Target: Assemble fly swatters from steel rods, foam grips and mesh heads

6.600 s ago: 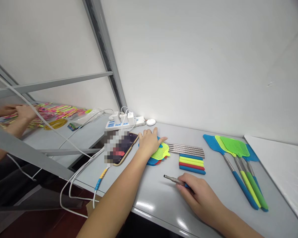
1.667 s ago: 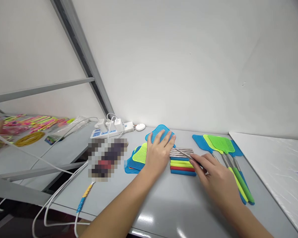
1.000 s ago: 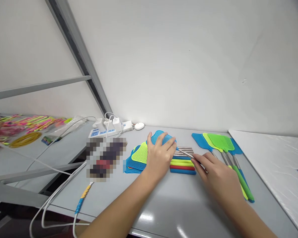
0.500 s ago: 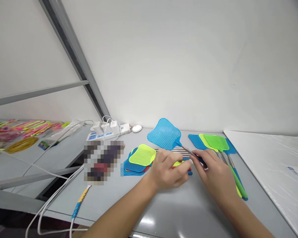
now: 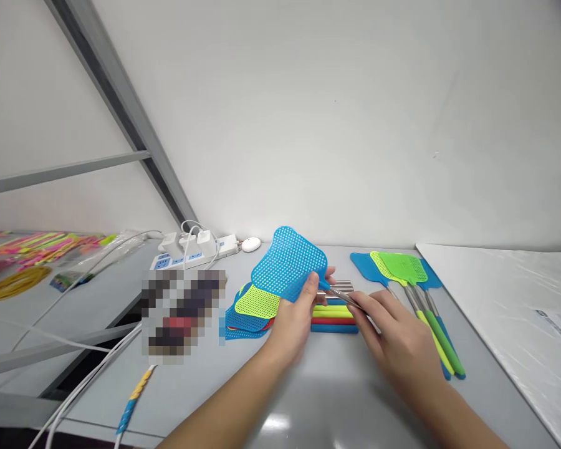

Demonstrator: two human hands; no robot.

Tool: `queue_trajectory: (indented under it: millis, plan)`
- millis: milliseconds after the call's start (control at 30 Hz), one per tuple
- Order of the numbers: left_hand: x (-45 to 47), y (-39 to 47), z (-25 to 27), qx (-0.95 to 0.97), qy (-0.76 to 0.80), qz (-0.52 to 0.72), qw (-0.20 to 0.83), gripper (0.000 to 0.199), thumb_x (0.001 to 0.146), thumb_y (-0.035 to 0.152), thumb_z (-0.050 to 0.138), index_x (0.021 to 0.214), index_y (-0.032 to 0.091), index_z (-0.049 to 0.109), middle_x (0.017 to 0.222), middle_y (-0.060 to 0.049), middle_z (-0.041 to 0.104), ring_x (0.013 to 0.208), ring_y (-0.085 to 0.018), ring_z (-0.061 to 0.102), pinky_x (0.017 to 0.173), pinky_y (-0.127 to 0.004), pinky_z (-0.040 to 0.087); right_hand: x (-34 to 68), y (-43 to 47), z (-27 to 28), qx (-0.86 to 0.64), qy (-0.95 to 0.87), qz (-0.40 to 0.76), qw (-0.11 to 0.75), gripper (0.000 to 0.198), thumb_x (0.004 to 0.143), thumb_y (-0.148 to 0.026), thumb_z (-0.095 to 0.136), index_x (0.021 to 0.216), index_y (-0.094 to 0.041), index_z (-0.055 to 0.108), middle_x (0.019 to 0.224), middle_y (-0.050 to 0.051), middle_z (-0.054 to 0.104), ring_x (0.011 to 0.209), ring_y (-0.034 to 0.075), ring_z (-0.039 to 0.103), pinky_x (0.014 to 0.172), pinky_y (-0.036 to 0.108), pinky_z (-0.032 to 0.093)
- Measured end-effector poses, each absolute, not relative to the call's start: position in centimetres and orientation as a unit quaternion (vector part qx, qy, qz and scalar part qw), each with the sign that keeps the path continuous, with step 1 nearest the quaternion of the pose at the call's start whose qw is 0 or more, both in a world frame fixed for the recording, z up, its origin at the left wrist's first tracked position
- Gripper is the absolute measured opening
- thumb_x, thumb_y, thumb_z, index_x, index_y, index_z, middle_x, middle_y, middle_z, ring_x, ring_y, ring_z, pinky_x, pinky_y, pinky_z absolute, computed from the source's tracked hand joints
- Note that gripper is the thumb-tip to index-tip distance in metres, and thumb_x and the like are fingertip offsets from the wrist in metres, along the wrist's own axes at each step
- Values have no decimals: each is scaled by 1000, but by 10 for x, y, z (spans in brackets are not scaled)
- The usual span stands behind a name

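A blue fly swatter (image 5: 287, 262) with a perforated head is held up off the table, its head tilted to the left. My left hand (image 5: 299, 312) grips the base of that head, thumb on the front. My right hand (image 5: 393, 330) is closed around the metal rod and handle end, which its fingers mostly hide. Beneath, a pile of swatters lies sideways, with a yellow-green head (image 5: 257, 302) on the left and yellow, red and blue handles (image 5: 334, 321) between my hands. Right of my right hand lies a second group of swatters, a green head (image 5: 404, 267) on top.
A white power strip (image 5: 194, 252) with plugged-in chargers stands by the wall, a white rounded device (image 5: 251, 244) beside it. Cables run down the left. A blurred-out object (image 5: 184, 315) lies left. A white wrapped board (image 5: 505, 299) covers the right side. Colourful strips (image 5: 42, 246) lie far left.
My left hand has moved from a loose fist near the pile to gripping the swatter's head. The swatter has shifted left and slightly down. The view has turned a little right.
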State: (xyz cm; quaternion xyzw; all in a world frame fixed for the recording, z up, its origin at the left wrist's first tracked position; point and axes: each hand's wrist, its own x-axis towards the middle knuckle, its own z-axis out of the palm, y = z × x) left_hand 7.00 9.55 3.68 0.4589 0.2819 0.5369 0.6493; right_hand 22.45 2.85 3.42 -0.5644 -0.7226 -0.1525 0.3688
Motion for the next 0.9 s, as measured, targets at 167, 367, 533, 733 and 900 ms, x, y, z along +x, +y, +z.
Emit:
queue_trajectory:
  millis: [167,367,533,733,900]
  plan:
    - [68,92,43,487,279,501,658,34,92,45,55,104,18,72,109,-10,70,105,-25,63,89,-35,47,222,29,30,-560,-737,-77,372,24,98,-24,45,116,-20,61,78,1,61,64,12,57,55,24,39]
    - [67,94,39,515,276,461,668,37,92,46,53,103,17,72,108,-11,73,106,-27,66,96,-40,48,222,29,41,-563,-699,161,411,22,97,-32,46,100,-24,66,86,2,65,78,15,61,68,24,45]
    - [67,89,41,519,273,442,679,33,93,43,53,102,16,71,101,-11,75,97,-26,70,87,-38,55,224,28,57,-559,-611,411,383,32,94,-47,49,87,-22,68,73,1,58,71,15,55,63,23,42]
    - [63,92,52,556,289,449,637,30,93,39,54,97,17,73,99,-9,75,98,-25,70,89,-37,54,225,28,61,-491,-468,637,366,40,91,-56,49,89,-19,64,55,-8,27,45,6,17,41,21,13]
    - [57,79,57,505,332,440,664,34,89,44,60,102,17,73,101,-11,74,94,-26,70,88,-40,53,220,25,62,-490,-501,611,367,39,93,-55,47,90,-18,61,61,-7,28,50,7,21,44,21,17]
